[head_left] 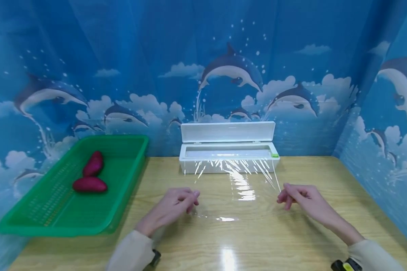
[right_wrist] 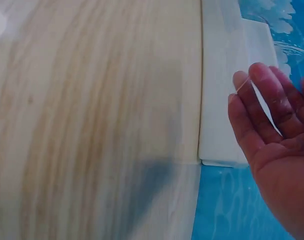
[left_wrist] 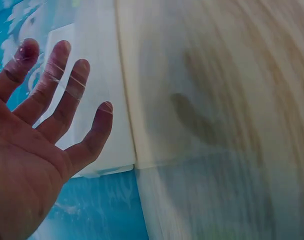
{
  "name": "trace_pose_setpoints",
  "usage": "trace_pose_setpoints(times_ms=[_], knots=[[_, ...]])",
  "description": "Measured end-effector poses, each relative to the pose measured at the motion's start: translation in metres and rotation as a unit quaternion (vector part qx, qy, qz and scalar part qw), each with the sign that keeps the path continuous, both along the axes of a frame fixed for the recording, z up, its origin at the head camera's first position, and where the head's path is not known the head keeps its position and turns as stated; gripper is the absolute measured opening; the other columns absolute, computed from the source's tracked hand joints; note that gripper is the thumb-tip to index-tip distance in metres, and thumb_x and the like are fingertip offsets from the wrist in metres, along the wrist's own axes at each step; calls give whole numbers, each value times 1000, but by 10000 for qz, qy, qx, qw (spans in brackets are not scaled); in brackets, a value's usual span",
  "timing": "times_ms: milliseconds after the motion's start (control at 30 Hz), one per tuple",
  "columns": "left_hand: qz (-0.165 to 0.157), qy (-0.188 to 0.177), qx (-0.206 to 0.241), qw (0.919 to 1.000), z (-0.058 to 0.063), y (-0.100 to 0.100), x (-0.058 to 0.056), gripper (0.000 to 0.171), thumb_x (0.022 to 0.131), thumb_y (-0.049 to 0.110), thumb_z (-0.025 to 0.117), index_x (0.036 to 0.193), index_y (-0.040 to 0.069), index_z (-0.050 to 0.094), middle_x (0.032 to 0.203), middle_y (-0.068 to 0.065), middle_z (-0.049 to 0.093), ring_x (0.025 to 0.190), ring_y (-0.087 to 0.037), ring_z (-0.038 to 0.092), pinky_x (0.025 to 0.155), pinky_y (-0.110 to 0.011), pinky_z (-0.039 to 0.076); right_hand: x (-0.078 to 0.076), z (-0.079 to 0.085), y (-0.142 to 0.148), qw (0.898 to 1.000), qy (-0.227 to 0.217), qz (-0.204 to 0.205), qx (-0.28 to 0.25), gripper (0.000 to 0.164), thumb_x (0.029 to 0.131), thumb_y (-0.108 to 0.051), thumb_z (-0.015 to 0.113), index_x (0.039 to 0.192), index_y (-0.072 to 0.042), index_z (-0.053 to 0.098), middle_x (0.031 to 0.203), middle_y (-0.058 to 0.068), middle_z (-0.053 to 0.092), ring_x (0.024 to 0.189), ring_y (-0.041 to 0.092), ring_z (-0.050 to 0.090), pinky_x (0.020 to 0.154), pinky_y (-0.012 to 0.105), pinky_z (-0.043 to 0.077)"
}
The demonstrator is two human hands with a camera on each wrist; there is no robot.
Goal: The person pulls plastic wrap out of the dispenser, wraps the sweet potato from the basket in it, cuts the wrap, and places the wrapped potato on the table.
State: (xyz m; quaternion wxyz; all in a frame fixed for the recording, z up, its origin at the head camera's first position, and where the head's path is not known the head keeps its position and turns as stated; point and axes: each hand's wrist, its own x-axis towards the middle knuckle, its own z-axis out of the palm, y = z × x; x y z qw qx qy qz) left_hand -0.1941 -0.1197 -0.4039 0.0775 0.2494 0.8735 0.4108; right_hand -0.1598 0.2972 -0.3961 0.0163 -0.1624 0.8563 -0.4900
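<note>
Basket (head_left: 54, 230), green and slatted, stands on the left of the table (head_left: 257, 244); I count two purple-red sweet potatoes in it, the upper one (head_left: 93, 164) tilted, the lower one (head_left: 89, 184) lying crosswise just below. At the back of the table I record a long white box (head_left: 182, 155), its lid (head_left: 228, 132) raised and standing open on its hinges. A white surface shows inside; I cannot tell whether it is the roll. A small green piece (head_left: 275, 155) sits at the right end of the rim.

Clear plastic wrap (head_left: 240, 186) runs from the box over its front wall and toward me, creased near the box, its near edge between the two hands. On my feed, the left hand (head_left: 172, 209) pinches the wrap at its left corner, the film crossing the fingers. The right hand (head_left: 303, 199) pinches its right side. Both hands are well apart from the basket.
</note>
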Motion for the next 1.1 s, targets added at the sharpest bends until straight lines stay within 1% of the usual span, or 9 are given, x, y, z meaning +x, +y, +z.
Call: trace_pose_setpoints(times_ms=[100,233,333,400,600,733,867,967,1100], knots=[[-57,64,-373,9993,-4,2,-2,57,106,56,44,72,19,71,97,11,71,95,-9,64,92,-39,53,-2,-7,-8,9963,77,-329,792,24,105,-21,58,100,-5,75,84,2,75,71,6,67,63,21,52],[-223,232,-677,9972,-7,5,-6,49,104,54,50,77,21,75,93,10,69,87,-7,63,81,-29,54,-5,-16,-13,9874,565,-92,1477,8,92,-16,75,99,-13,76,80,-7,72,71,-1,62,66,23,55],[-376,162,-802,9959,-9,7,-10,37,100,46,62,73,23,73,91,10,68,83,-5,61,76,-24,53,-5,-22,-13,9792,990,284,1749,17,84,-12,82,99,-15,76,87,-10,73,80,-4,63,76,24,58],[-479,178,-900,9946,-9,8,-11,32,96,39,70,69,23,69,92,9,68,83,-5,61,77,-23,53,-5,-25,-13,9739,1259,492,1822,21,80,-10,84,98,-16,75,90,-9,73,82,-2,64,74,25,59],[-601,548,-1286,9884,-10,10,-11,24,81,30,86,72,23,65,96,8,63,85,-8,58,77,-22,53,-5,-27,-14,9644,1609,514,2037,27,74,-11,89,96,-20,75,95,-9,63,81,0,57,67,22,52],[-693,858,-1578,9813,-9,9,-8,19,79,36,87,86,25,72,103,8,62,95,-11,58,86,-29,55,-4,-26,-15,9517,1751,315,2503,34,72,-17,91,102,-21,76,107,-3,62,90,7,57,73,28,52],[-685,1135,-1867,9734,-8,8,-5,25,82,44,83,96,24,77,115,4,64,108,-15,56,95,-40,54,-3,-24,-15,9405,1753,180,2905,46,72,-21,91,115,-17,74,123,7,64,109,24,61,87,44,57],[-607,1263,-1932,9711,-7,7,-3,29,84,45,81,101,22,77,119,1,65,112,-19,56,97,-44,53,-3,-23,-14,9391,1686,198,2987,50,76,-24,88,122,-14,72,130,12,63,116,32,61,91,53,56],[-505,1418,-1885,9705,-3,5,-3,26,86,40,80,102,20,77,119,-1,67,111,-20,57,95,-46,52,-4,-21,-14,9385,1714,205,2991,50,80,-28,86,125,-13,71,130,10,64,116,32,62,93,55,56]])
